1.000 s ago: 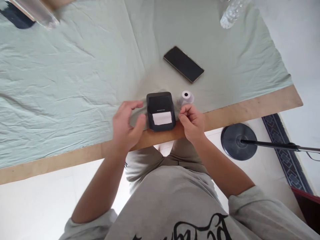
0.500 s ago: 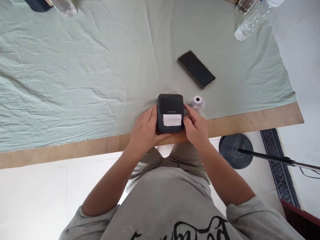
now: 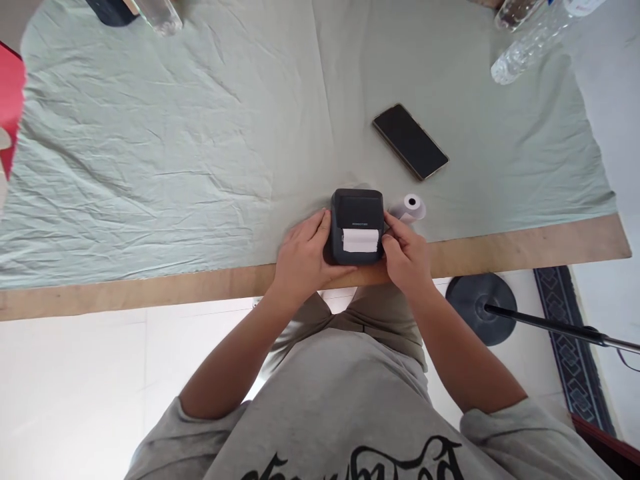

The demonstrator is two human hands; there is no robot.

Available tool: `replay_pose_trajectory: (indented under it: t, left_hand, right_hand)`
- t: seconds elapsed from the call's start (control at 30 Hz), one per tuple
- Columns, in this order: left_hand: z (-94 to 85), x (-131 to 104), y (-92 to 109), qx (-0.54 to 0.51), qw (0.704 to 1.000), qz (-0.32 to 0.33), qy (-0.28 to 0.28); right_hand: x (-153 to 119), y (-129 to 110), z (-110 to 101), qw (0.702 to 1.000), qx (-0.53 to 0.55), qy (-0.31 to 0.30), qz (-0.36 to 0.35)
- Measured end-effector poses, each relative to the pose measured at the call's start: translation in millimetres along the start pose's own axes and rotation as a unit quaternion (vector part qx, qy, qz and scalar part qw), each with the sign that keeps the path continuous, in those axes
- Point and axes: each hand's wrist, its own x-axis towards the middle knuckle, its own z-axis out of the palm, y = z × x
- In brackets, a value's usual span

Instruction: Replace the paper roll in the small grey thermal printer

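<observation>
A small black receipt printer [image 3: 357, 208] rests near the front edge of the table, with a strip of white paper [image 3: 361, 241] showing at its slot. Along its left side lies my left hand [image 3: 304, 257], the thumb reaching across the front edge. My right hand [image 3: 407, 257] grips the right side between thumb and index finger. Just beyond my right fingertips sits a white paper roll [image 3: 413, 205], its dark core facing up. Farther back, a black phone [image 3: 411, 141] lies face up at a slant.
Pale green cloth [image 3: 200, 167] covers the table, leaving a bare wooden edge [image 3: 150, 288]. Clear plastic bottles [image 3: 530, 50] are at the back right, and a glass [image 3: 160, 15] is at the back left. A round black stand base [image 3: 481, 308] with a pole stands on the floor to the right.
The view has shifted, so everything appears slightly farther right and a red item shows at the left edge. Both hands keep the same hold on the receipt printer.
</observation>
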Motion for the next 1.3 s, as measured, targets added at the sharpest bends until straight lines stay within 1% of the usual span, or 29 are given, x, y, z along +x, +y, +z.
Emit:
replay_pose_trajectory:
  t: [0.17, 0.33, 0.43, 0.53, 0.7, 0.87, 0.97, 1.07, 1.13, 1.2, 1.3]
  left_hand:
    - [-1.6, 0, 1, -0.003, 1.0, -0.007, 0.003]
    - [-4.2, -1, 4, -0.018, 0.999, -0.025, -0.011]
    - [-4.9, -1, 6, -0.037, 0.998, -0.055, 0.005]
    - [-4.8, -1, 8, -0.046, 0.997, -0.054, 0.018]
    - [-5.7, -1, 10, -0.053, 0.998, -0.04, 0.016]
    - [-5.7, -2, 9, -0.05, 0.998, -0.037, 0.016]
    - [-4.8, -2, 8, -0.051, 0.998, -0.034, 0.022]
    - [-3.7, -2, 7, -0.05, 0.998, -0.034, 0.019]
    - [-3.3, -2, 6, -0.049, 0.998, -0.033, 0.02]
    - [-3.4, -2, 6, -0.049, 0.998, -0.031, 0.02]
    - [-3.7, -2, 6, -0.051, 0.998, -0.031, 0.018]
  right_hand:
    - [1, 3, -1, 1.0, -0.003, -0.012, -0.015]
    - [-2, 8, 1, 0.999, 0.013, -0.014, -0.033]
    - [-5, 9, 5, 0.999, 0.029, -0.001, -0.035]
    - [-3, 6, 5, 0.999, 0.028, 0.004, -0.027]
    - [7, -11, -5, 0.999, -0.006, -0.027, -0.019]
    - [15, -42, -15, 0.997, -0.069, -0.018, -0.03]
    - [25, -57, -17, 0.991, -0.119, 0.006, -0.064]
    - [37, -64, -17, 0.979, -0.162, 0.021, -0.123]
    - [43, -66, -16, 0.966, -0.204, 0.009, -0.158]
    - [48, -68, -13, 0.944, -0.271, -0.021, -0.187]
    - [54, -75, -7, 0.891, -0.4, -0.099, -0.19]
